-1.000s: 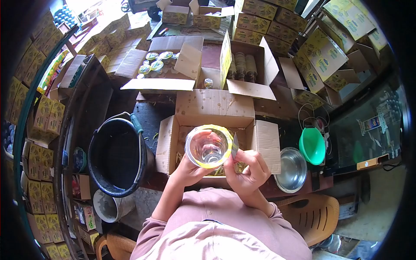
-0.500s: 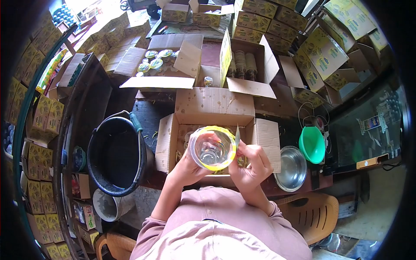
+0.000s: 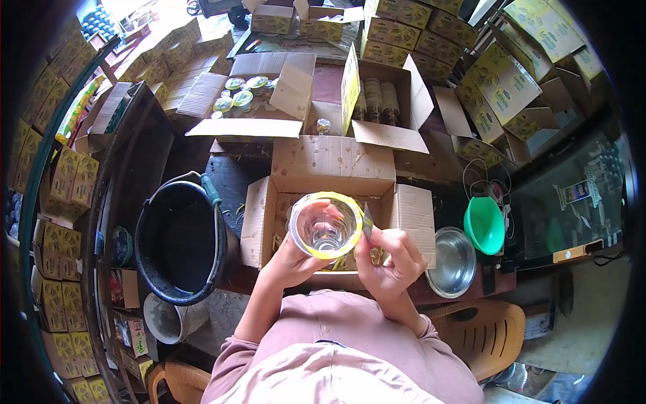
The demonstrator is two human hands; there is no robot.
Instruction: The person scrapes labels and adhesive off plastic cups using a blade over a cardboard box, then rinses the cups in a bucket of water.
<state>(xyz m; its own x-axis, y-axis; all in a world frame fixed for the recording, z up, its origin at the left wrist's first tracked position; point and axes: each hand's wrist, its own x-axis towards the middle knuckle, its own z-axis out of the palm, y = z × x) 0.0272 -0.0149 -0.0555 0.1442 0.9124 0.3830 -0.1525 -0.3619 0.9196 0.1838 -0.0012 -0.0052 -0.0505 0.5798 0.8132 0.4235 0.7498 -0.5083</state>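
A clear plastic cup (image 3: 326,226) with a yellow rim faces up at the middle, above an open cardboard box (image 3: 334,149). My left hand (image 3: 291,264) is wrapped round the cup from its left and lower side. At the cup's right edge, my right hand (image 3: 390,264) pinches a thin, flat blade-like piece (image 3: 367,222), which stands against the rim. Some yellowish scraps lie inside the box under my hands.
A black bucket (image 3: 180,242) stands left, above a grey bucket (image 3: 173,319). On the right are a steel bowl (image 3: 451,262) and a green bowl (image 3: 484,225). Behind, one open box (image 3: 245,129) holds lidded cups; another (image 3: 393,137) holds stacked cylinders. A chair (image 3: 482,332) is lower right.
The cup shifts right, then slightly back left, and its tilt changes a little. My right hand has moved slightly right, with the thin piece still at the rim.
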